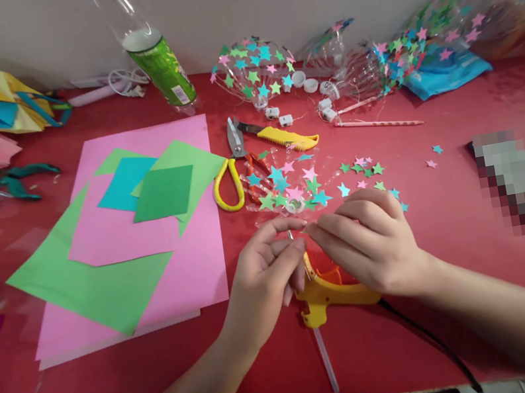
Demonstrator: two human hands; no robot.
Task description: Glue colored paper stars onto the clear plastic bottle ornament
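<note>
My left hand (pixel 267 269) is half curled, its forefinger and thumb apart at the tips, close to the fingertips of my right hand (pixel 371 242). My right hand is closed in a pinch; whatever sits in it is too small to make out. Below both hands lies a yellow hot glue gun (pixel 323 300) on its side, with a clear glue stick (pixel 325 360) out of its back. Just beyond my fingers rests a cut plastic bottle piece (pixel 295 203) spread flat, with paper stars (pixel 278 179) stuck on it. Loose paper stars (pixel 363 168) are scattered to its right.
Coloured paper sheets (pixel 203 260) lie at left. Scissors (pixel 228 185) and a yellow utility knife (pixel 290 137) are beyond the hands. A green-labelled bottle (pixel 164 72) stands near the wall, with star-covered plastic pieces (pixel 252 67) to its right. A blurred-out device (pixel 521 180) lies at right.
</note>
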